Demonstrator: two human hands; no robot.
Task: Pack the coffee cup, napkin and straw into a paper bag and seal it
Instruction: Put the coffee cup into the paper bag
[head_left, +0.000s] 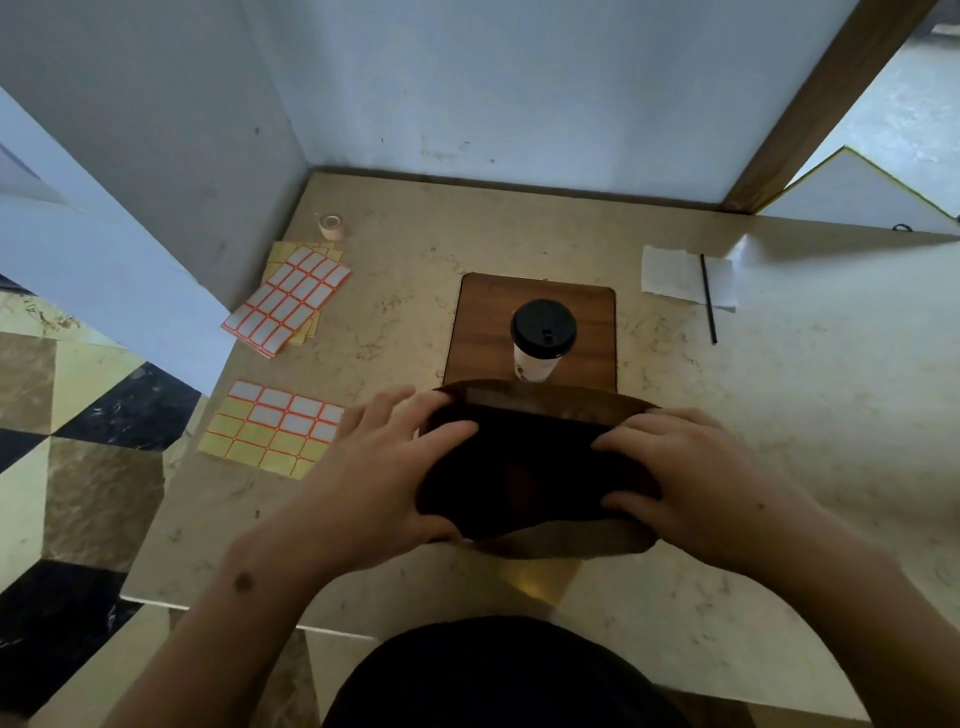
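Note:
A brown paper bag (540, 400) stands near the table's front edge with its mouth spread wide and dark inside. My left hand (384, 467) grips its left rim, fingers hooked over the edge. Its right rim is held the same way by my right hand (691, 478). Just behind the bag, a white coffee cup with a black lid (543, 332) stands upright on a wooden board (483, 322). At the back right a white napkin (670, 275) lies flat, with a thin black straw (707, 296) resting across it.
Sheets of red-bordered labels lie at the left: a stack (288, 299) and one partly used sheet (270, 431). A small roll of tape (331, 226) stands near the back wall. Walls close the back and left; the table's left edge drops to a tiled floor.

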